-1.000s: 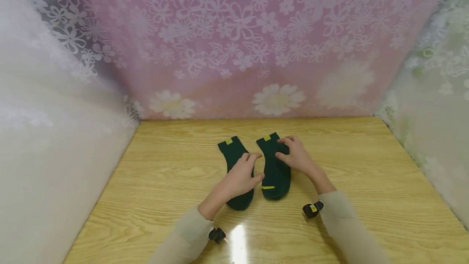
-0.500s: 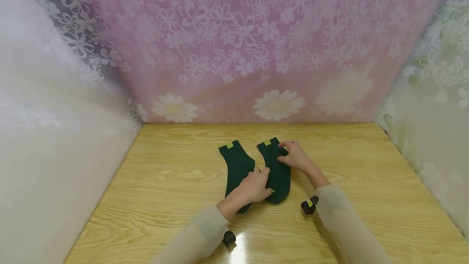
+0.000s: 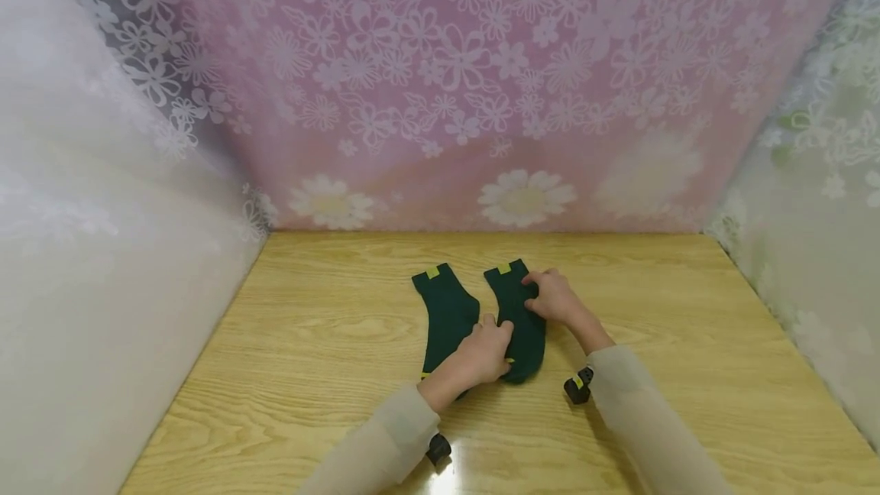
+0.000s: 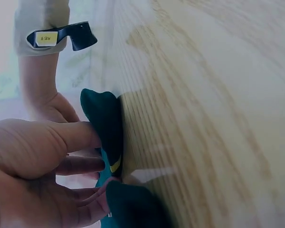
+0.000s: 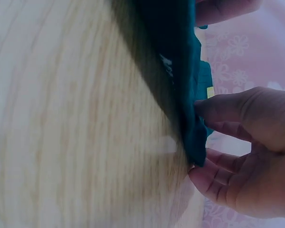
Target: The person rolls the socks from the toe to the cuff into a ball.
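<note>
Two dark green ankle socks with yellow tabs at their cuffs lie side by side, cuffs pointing away. My left hand reaches across the lower part of the left sock and pinches the right sock at its near edge by the toe. Higher up that same sock, my right hand pinches the outer edge below the cuff. In the right wrist view, the thumb lies on the fabric and the fingertips sit at its edge. The left forearm hides part of the left sock's toe.
The light wood table ends at a pink floral backdrop. Pale patterned panels stand along its left and right sides. Black wrist cameras are strapped at both cuffs, low over the wood.
My left hand has moved right and slightly nearer, from over the left sock onto the right sock's toe end. The right hand stays by the cuff, its fingers now at the sock's edge.
</note>
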`<state>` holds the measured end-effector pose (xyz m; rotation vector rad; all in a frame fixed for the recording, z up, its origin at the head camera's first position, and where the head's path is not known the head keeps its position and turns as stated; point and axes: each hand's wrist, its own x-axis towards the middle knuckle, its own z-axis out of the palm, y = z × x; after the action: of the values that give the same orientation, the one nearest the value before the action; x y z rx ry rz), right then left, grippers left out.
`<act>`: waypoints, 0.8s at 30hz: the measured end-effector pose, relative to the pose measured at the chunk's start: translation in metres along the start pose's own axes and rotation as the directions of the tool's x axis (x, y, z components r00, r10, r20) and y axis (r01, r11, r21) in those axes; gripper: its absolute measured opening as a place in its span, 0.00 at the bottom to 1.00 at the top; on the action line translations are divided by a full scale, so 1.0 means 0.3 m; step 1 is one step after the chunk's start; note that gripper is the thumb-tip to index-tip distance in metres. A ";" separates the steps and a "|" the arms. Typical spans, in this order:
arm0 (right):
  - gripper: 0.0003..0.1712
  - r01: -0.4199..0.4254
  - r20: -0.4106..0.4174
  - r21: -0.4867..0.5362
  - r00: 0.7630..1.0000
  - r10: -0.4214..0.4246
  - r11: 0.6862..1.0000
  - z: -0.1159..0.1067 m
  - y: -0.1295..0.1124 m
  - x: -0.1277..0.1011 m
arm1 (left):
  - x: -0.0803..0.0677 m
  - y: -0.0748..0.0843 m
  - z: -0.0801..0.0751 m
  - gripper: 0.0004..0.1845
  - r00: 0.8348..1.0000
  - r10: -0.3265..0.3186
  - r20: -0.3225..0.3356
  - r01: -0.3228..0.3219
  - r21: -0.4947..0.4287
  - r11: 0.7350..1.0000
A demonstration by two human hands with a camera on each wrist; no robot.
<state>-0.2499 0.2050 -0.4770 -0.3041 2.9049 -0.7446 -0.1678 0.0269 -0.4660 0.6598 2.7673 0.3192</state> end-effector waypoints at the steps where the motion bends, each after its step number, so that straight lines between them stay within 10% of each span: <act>1: 0.23 0.002 0.002 0.003 1.000 -0.002 1.000 0.000 0.000 0.000 | 0.002 0.000 -0.002 0.28 1.000 0.000 0.003 0.000 -0.007 1.000; 24: 0.28 -0.198 0.192 0.461 0.974 0.121 0.865 -0.031 0.040 -0.035 | 0.007 -0.013 -0.008 0.22 0.992 0.077 0.097 -0.049 -0.263 0.964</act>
<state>-0.2431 0.2221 -0.4741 -0.0586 2.4510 -1.3015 -0.1720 0.0240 -0.4654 0.6763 2.5458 0.6299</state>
